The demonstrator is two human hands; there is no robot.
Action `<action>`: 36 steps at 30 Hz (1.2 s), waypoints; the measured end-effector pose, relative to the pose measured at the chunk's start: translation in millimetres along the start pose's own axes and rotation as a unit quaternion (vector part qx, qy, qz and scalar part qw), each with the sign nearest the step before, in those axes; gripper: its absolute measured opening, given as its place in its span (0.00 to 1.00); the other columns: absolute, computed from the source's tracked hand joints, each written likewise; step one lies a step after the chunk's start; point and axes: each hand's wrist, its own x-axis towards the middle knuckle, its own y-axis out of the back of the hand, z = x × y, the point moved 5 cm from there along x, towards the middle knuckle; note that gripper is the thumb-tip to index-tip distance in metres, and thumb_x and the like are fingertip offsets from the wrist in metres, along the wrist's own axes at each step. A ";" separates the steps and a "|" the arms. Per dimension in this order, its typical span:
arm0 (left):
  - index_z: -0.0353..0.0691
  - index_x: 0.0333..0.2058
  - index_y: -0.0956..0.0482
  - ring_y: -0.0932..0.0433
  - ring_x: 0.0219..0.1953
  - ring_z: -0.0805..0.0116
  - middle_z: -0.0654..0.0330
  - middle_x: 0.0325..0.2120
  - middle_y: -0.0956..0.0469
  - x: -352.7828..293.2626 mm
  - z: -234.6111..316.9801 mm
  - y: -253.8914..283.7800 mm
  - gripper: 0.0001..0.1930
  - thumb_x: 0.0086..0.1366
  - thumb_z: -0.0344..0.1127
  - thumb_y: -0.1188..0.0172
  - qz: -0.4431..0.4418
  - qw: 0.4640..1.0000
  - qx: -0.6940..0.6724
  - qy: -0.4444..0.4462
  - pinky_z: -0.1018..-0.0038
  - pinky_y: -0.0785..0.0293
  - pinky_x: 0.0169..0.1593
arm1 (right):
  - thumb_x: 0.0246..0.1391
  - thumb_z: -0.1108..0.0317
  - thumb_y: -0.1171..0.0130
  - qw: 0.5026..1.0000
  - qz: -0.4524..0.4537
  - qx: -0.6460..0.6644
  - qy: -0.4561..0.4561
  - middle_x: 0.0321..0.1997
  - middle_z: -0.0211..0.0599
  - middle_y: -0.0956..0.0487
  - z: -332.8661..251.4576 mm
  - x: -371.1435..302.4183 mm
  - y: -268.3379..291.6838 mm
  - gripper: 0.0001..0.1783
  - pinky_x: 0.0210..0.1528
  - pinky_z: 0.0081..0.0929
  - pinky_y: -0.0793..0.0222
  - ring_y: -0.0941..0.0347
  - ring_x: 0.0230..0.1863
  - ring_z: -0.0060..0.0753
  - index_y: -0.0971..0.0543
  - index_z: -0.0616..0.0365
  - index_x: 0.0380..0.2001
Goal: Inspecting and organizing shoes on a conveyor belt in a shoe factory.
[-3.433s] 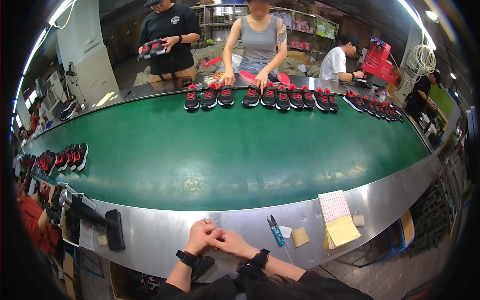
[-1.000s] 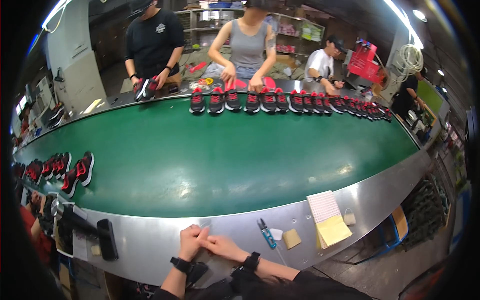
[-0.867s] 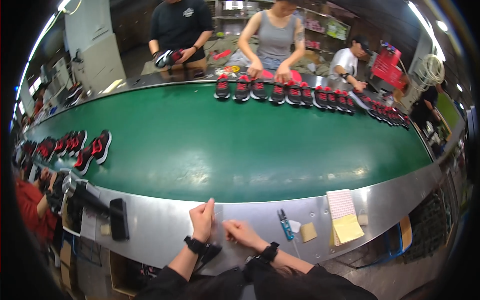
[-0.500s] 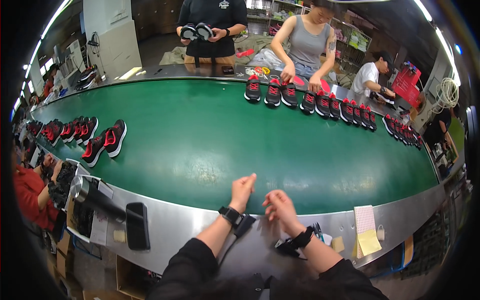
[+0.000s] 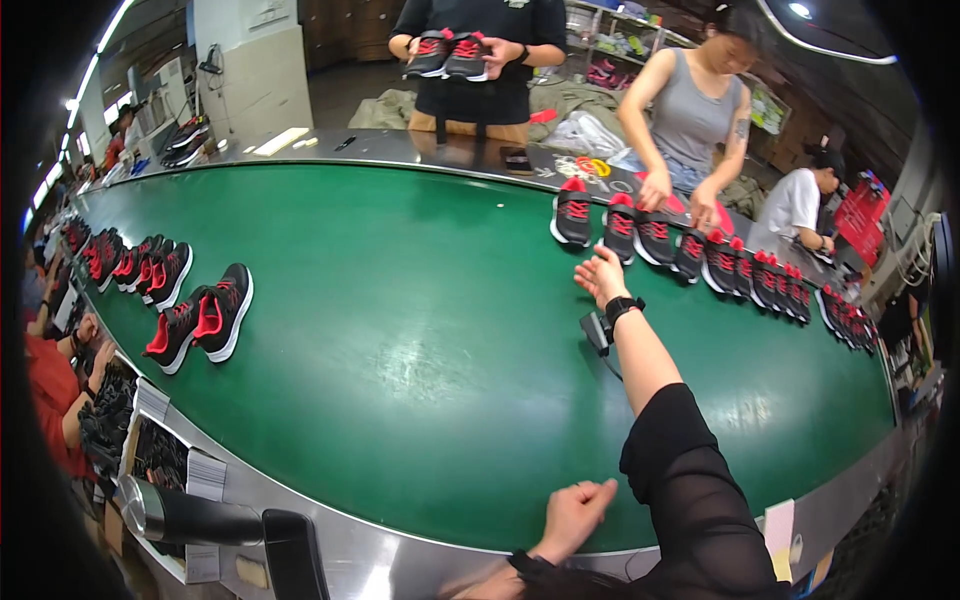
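Head view: right hand (image 5: 600,277) open, probably reaching for the black, red-laced shoe (image 5: 619,230), upper right; gotta get closer. Left hand (image 5: 574,518) loosely curled.

Green tabletop (image 5: 400,400), red-and-black sneakers (image 5: 236,312) on it

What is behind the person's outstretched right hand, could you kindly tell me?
Beyond the right hand stand black-and-red shoes on the green surface; whatever the hand itself covers cannot be seen.
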 end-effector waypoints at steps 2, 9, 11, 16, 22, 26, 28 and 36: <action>0.33 0.13 0.31 0.37 0.18 0.80 0.67 0.13 0.34 -2.5 1.5 -1.4 0.21 0.62 0.40 0.43 -0.008 1.000 0.009 0.016 0.79 0.41 0.25 | 0.58 0.68 0.53 0.999 -0.034 0.011 -0.009 0.56 0.42 0.39 5.1 17.2 -27.0 0.28 0.40 0.39 0.24 0.31 0.47 0.42 0.44 0.40 0.61; 0.36 0.14 0.29 0.35 0.17 0.74 0.65 0.13 0.33 2.0 11.3 3.3 0.20 0.62 0.42 0.44 0.017 0.996 0.086 0.005 0.76 0.40 0.25 | 0.62 0.69 0.61 0.998 -0.048 -0.031 -0.007 0.67 0.40 0.48 -0.6 23.4 -39.5 0.27 0.51 0.41 0.29 0.47 0.65 0.43 0.46 0.41 0.64; 0.37 0.15 0.28 0.34 0.18 0.73 0.65 0.14 0.33 3.4 10.2 6.9 0.21 0.62 0.45 0.46 0.018 0.993 0.111 0.018 0.75 0.39 0.25 | 0.62 0.69 0.62 0.999 -0.030 -0.018 -0.001 0.63 0.40 0.43 0.5 19.6 -27.1 0.25 0.49 0.40 0.27 0.42 0.61 0.42 0.44 0.42 0.63; 0.41 0.16 0.28 0.30 0.20 0.64 0.65 0.15 0.32 4.5 9.1 5.1 0.21 0.62 0.50 0.49 0.016 0.986 0.161 0.032 0.69 0.37 0.25 | 0.55 0.74 0.47 0.993 0.057 0.085 0.061 0.52 0.41 0.35 -7.8 15.5 -17.0 0.29 0.33 0.33 0.21 0.30 0.44 0.40 0.44 0.42 0.57; 0.42 0.15 0.27 0.30 0.18 0.72 0.69 0.14 0.32 -4.0 11.5 0.4 0.19 0.60 0.47 0.45 0.068 0.979 0.190 0.015 0.75 0.37 0.25 | 0.44 0.74 0.35 0.990 0.078 0.104 0.053 0.53 0.44 0.38 -7.0 29.3 1.5 0.37 0.31 0.27 0.21 0.29 0.40 0.38 0.44 0.42 0.54; 0.42 0.15 0.27 0.30 0.18 0.69 0.68 0.14 0.30 -4.8 16.4 4.8 0.20 0.61 0.48 0.45 0.081 0.976 0.204 -0.003 0.73 0.37 0.25 | 0.41 0.81 0.36 0.994 0.074 0.079 0.009 0.50 0.43 0.39 -12.1 12.9 7.9 0.35 0.27 0.21 0.24 0.29 0.34 0.33 0.42 0.46 0.49; 0.41 0.14 0.27 0.31 0.17 0.69 0.66 0.14 0.31 -6.0 20.2 11.6 0.21 0.61 0.48 0.46 0.090 0.980 0.179 0.003 0.73 0.38 0.24 | 0.41 0.82 0.39 0.997 0.072 0.016 -0.023 0.39 0.37 0.33 -10.8 -23.6 6.5 0.30 0.24 0.22 0.26 0.30 0.27 0.30 0.39 0.45 0.46; 0.37 0.33 0.32 0.38 0.37 0.66 0.58 0.32 0.36 -7.4 24.3 41.1 0.08 0.63 0.37 0.47 0.338 0.929 0.008 -0.149 0.72 0.38 0.41 | 0.49 0.69 0.41 0.878 -0.313 -0.346 -0.110 0.39 0.25 0.34 -91.1 -237.3 91.0 0.22 0.22 0.17 0.33 0.34 0.27 0.17 0.33 0.42 0.47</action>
